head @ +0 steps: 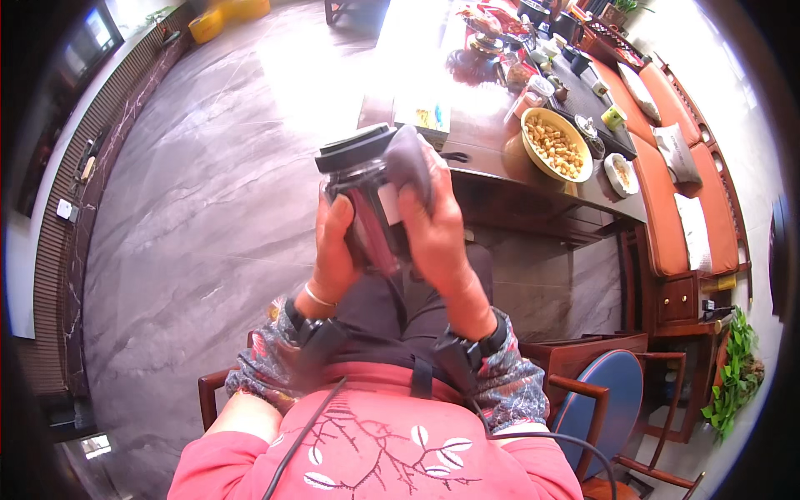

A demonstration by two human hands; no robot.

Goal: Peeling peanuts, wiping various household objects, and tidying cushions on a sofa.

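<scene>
My left hand (332, 245) grips the left side of a clear container with a black lid (354, 149), held up in front of my lap. Dark and reddish contents show through its wall, and a pale label sits on its right side. On the other side, my right hand (439, 234) presses a dark grey, rounded, flat piece (409, 164) against the container near the lid. What this piece is made of cannot be made out. The palms hide much of the container's sides.
A dark wooden table (490, 156) stands ahead, bearing a yellow bowl of peanuts (558, 145), a white dish (621, 175), a tissue box (422, 119) and a tea tray (578, 87). An orange-cushioned wooden sofa (672, 234) is beyond it. A blue-backed chair (609, 400) stands at my right.
</scene>
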